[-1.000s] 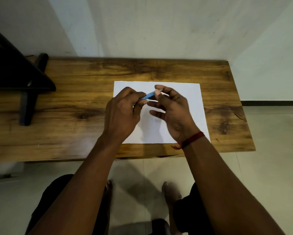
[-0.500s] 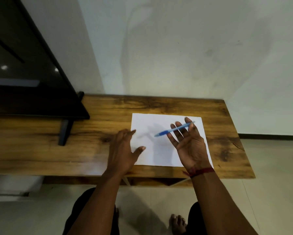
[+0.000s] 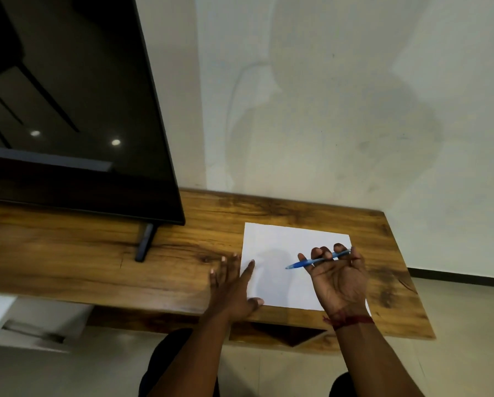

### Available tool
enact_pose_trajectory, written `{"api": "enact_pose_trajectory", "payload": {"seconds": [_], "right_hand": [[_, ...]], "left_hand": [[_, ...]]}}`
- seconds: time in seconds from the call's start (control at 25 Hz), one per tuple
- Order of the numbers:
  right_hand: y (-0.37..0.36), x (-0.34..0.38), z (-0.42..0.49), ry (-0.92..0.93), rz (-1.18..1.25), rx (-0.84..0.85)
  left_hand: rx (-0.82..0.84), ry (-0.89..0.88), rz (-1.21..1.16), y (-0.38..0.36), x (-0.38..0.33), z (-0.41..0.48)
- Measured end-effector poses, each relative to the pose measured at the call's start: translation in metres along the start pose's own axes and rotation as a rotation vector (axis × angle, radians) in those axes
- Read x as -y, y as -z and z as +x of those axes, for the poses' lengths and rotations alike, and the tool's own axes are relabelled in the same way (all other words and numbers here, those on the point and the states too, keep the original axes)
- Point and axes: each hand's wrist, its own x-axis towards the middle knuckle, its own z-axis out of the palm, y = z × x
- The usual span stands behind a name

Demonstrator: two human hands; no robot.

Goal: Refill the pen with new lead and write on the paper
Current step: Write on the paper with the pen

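Observation:
A white sheet of paper (image 3: 280, 247) lies on the right part of the wooden table (image 3: 97, 265). My right hand (image 3: 337, 279) is palm-up above the sheet, fingers curled over a blue pen (image 3: 300, 264) whose tip points left. My left hand (image 3: 234, 287) lies flat, fingers spread, across the paper's left edge, holding nothing.
A large black TV screen (image 3: 68, 124) stands on the left half of the table on a dark foot (image 3: 145, 242). A pale wall rises behind. The table's right end (image 3: 406, 270) is close to my right hand. Floor and my knees are below.
The view has tilted upward, showing more wall and TV. My left hand let go of the pen and dropped flat on the paper's edge; my right hand turned palm-up with the pen.

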Motion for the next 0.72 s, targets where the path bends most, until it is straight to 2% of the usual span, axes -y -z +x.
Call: {"api": "enact_pose_trajectory", "payload": {"seconds": [0.2,0.72], "right_hand": [[-0.004,0.024,0.003,0.050,0.025,0.001],[-0.018,0.060,0.010,0.070,0.067,0.199]], "left_hand": [[0.214,0.009,0.050,0.005,-0.001,0.008],[0.297,0.025,0.109,0.002,0.004,0.015]]}}
